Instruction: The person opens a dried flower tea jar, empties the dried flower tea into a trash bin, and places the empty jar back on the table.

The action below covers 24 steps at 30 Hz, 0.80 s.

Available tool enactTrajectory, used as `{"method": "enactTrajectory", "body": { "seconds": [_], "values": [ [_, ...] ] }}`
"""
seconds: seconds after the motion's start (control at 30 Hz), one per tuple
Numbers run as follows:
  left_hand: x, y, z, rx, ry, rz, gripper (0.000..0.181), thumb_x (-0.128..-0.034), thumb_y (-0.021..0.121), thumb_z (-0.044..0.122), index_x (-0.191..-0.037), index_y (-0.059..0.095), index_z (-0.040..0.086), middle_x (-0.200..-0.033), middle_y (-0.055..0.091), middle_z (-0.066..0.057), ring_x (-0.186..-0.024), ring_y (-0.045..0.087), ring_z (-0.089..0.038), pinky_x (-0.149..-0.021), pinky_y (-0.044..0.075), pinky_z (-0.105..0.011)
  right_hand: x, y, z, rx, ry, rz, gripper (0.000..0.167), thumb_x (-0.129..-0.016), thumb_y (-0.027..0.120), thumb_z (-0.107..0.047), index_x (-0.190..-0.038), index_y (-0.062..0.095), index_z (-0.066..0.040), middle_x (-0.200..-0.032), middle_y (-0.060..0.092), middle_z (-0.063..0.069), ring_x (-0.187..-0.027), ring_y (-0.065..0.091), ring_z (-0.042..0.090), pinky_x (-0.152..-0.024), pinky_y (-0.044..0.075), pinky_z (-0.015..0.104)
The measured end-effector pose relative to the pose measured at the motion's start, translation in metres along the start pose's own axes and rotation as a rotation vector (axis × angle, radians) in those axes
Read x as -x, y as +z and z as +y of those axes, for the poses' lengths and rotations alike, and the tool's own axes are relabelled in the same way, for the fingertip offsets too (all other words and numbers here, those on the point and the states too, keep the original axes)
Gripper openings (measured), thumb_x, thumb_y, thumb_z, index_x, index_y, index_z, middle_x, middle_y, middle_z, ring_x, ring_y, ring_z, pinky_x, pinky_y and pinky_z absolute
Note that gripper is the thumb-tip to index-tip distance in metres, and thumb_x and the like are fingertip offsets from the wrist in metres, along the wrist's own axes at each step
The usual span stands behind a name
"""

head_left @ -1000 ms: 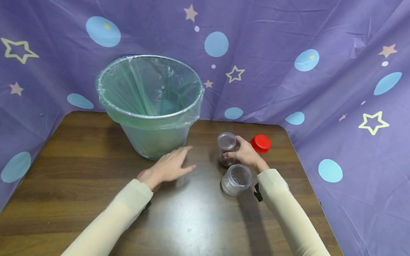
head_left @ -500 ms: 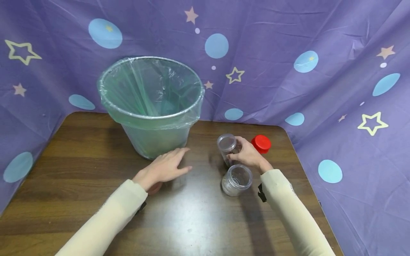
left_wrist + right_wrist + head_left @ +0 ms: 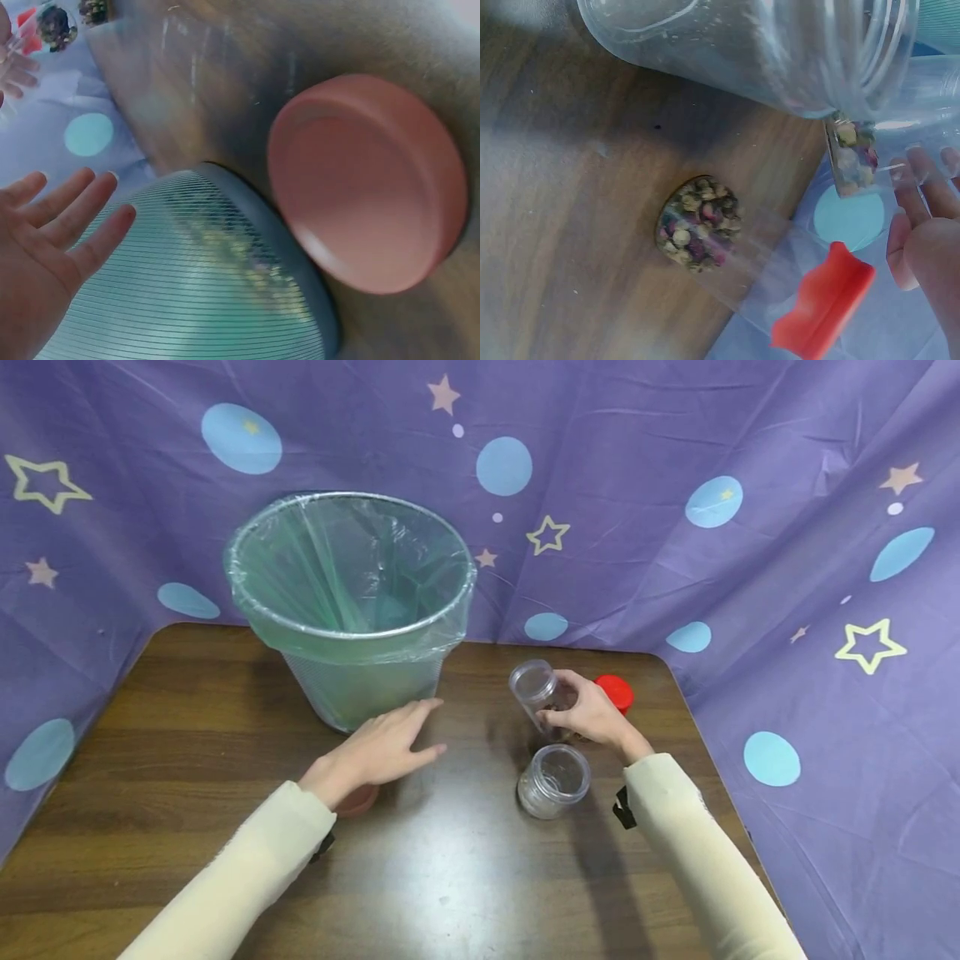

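My right hand (image 3: 588, 710) grips a slim clear jar (image 3: 534, 683) with no lid, tilted with its mouth leaning left. Dried flower buds (image 3: 855, 146) lie at its bottom in the right wrist view. Just behind that hand stands a second clear jar holding dried buds (image 3: 701, 225), topped by a red lid (image 3: 617, 692). Closer to the body is a wide, open clear jar (image 3: 553, 783). Fingers spread, my left hand (image 3: 378, 747) holds nothing beside the mesh bin (image 3: 360, 693). Below its wrist lies a round reddish-brown lid or shallow dish (image 3: 367, 187).
The bin's rim (image 3: 352, 633) is lined with a translucent green bag, and it stands at the back left of the brown wooden table (image 3: 187, 760). A purple patterned cloth (image 3: 615, 568) hangs behind and along the right side.
My right hand has raised the slim jar off the table, tilted it and shifted right, partly covering the red lid. My left hand has drifted slightly left, showing more of the reddish-brown round thing.
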<state>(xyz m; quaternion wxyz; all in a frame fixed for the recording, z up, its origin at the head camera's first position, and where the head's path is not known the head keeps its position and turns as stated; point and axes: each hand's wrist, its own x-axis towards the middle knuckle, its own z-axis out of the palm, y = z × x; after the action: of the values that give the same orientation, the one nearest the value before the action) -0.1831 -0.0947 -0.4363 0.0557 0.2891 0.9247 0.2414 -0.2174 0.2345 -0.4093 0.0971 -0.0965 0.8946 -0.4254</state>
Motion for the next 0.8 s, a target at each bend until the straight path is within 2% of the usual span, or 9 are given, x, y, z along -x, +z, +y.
{"method": "enactTrajectory", "body": {
  "seconds": [0.13,0.27,0.37,0.53,0.7,0.8],
  "values": [
    [-0.003,-0.006,0.006,-0.012,0.025,-0.002,0.075,-0.0961,0.055,0.049,-0.153,0.03,0.007,-0.155,0.039,-0.016,-0.139,0.044,-0.035,-0.112,0.04,-0.052,-0.002,-0.001,-0.003,0.0,-0.046,-0.003,0.061,-0.078,0.08,-0.014,-0.134,0.054,-0.01,-0.116,0.071,0.014,-0.102,0.067,0.029,-0.067,0.055,0.027],
    [-0.005,-0.01,0.014,-0.018,0.041,0.0,0.076,-0.0957,0.056,0.049,-0.153,0.03,0.007,-0.155,0.04,-0.016,-0.139,0.044,-0.034,-0.112,0.041,-0.052,-0.003,0.002,-0.003,0.017,-0.072,0.0,0.064,-0.076,0.082,-0.014,-0.134,0.054,-0.011,-0.117,0.07,0.011,-0.106,0.066,0.026,-0.083,0.056,0.037],
    [-0.006,-0.013,0.018,-0.02,0.019,-0.027,0.081,-0.0953,0.053,0.054,-0.155,0.025,0.008,-0.158,0.036,-0.016,-0.141,0.042,-0.035,-0.112,0.039,-0.053,-0.002,0.005,-0.007,0.036,-0.093,-0.006,0.066,-0.075,0.083,-0.014,-0.134,0.054,-0.011,-0.12,0.069,0.01,-0.112,0.065,0.023,-0.097,0.051,0.042],
    [-0.005,-0.018,0.026,0.009,-0.02,-0.058,0.09,-0.0938,0.052,0.061,-0.158,0.014,0.009,-0.162,0.026,-0.015,-0.144,0.036,-0.035,-0.114,0.036,-0.053,0.002,0.013,-0.017,0.055,-0.138,-0.015,0.068,-0.074,0.084,-0.018,-0.135,0.055,-0.014,-0.121,0.069,0.007,-0.114,0.066,0.021,-0.099,0.051,0.041],
    [-0.007,-0.021,0.034,0.057,0.038,-0.013,0.091,-0.0932,0.058,0.054,-0.159,0.011,0.011,-0.163,0.024,-0.014,-0.146,0.033,-0.033,-0.116,0.035,-0.051,0.004,0.023,-0.025,0.05,-0.215,-0.052,0.065,-0.073,0.084,-0.018,-0.132,0.057,-0.014,-0.12,0.07,0.004,-0.113,0.067,0.019,-0.097,0.053,0.041],
    [-0.009,-0.02,0.037,0.086,0.081,0.017,0.093,-0.0925,0.062,0.048,-0.16,0.007,0.015,-0.164,0.02,-0.013,-0.147,0.031,-0.031,-0.116,0.035,-0.05,0.004,0.029,-0.029,0.088,-0.26,-0.072,0.063,-0.073,0.084,-0.022,-0.131,0.059,-0.015,-0.12,0.07,0.002,-0.117,0.064,0.018,-0.104,0.04,0.036]
  ]
}}
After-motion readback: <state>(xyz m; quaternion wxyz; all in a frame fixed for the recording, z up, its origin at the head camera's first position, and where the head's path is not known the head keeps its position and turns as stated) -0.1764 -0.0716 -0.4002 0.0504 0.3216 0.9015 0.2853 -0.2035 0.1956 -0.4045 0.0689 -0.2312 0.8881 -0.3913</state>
